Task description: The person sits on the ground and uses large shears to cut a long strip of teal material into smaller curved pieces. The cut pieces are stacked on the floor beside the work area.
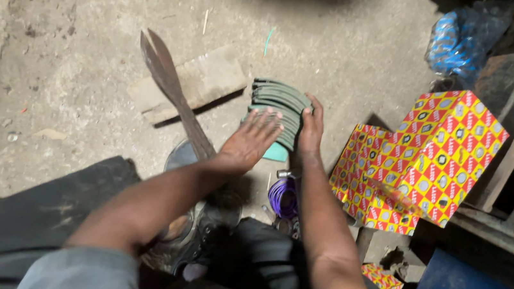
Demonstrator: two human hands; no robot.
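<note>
From the head view, we see a stack of curved grey-green pads [277,105] standing on edge on the dusty concrete floor [89,28], a little above the middle of the picture, at about twelve o'clock from our two hands. The pieces look thin, stiff and arched, like friction linings nested together; we judge them fairly heavy as a bundle, rough rather than slippery, and liable to fan apart if taken from one side only. The safest hold seems to be across both ends of the stack, pressing the pieces together.

Our left hand [249,141] lies with fingers spread and nearly flat, fingertips touching the stack's near face at its seven o'clock side; it grips nothing. Our right hand [311,130] cups the stack's right end at four o'clock, fingers curled round the edge, the thumb hidden behind.

At nine o'clock from the stack a wooden block [190,82] lies under a long dark metal blade [170,86]. At three o'clock stand yellow-and-red patterned cartons [426,157]. A purple coil [283,196] sits near our right forearm.
</note>
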